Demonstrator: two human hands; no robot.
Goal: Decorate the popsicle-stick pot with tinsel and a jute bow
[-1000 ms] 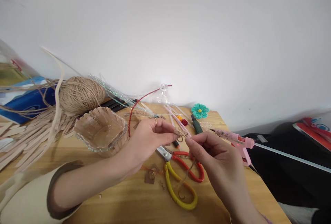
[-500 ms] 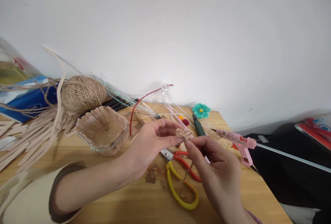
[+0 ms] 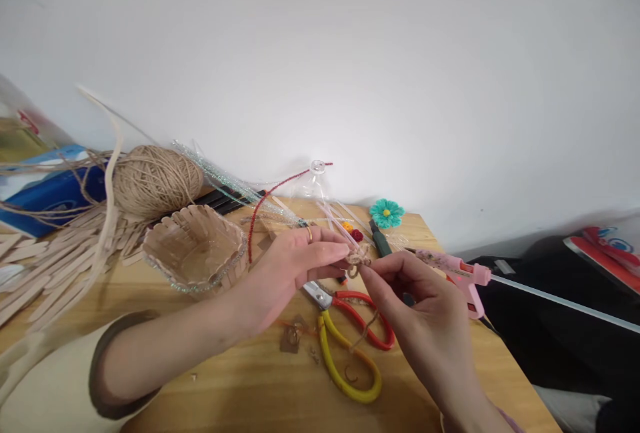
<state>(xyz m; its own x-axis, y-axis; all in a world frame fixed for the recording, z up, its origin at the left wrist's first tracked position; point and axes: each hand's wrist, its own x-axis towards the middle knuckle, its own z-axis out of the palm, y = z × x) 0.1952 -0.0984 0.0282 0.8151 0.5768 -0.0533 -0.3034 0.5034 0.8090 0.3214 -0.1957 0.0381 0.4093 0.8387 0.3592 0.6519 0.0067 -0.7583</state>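
Observation:
A small looped bow of twine point(image 3: 356, 261) is pinched between my two hands above the table. My left hand point(image 3: 297, 261) grips its left side with thumb and fingers; a ring shows on one finger. From the right, my right hand point(image 3: 417, 299) pinches the other side between thumb and forefinger. Below the hands lie scissors point(image 3: 350, 393) with one yellow and one red handle, and a loose twine end hangs over them. Left of my left hand stands a basket made of wooden sticks point(image 3: 195, 246), trimmed with a glittery band.
A twine ball point(image 3: 157, 181) and many craft sticks point(image 3: 65, 266) lie at left. Behind my hands are a clear bottle top point(image 3: 315, 183), a red pipe cleaner point(image 3: 255, 213) and a teal flower point(image 3: 387, 213). A pink glue gun point(image 3: 465, 276) rests near the table's right edge.
My fingers have shifted on the twine bow, which is now turned, with a loop pointing down. My left fingers are straighter. The camera view has moved slightly.

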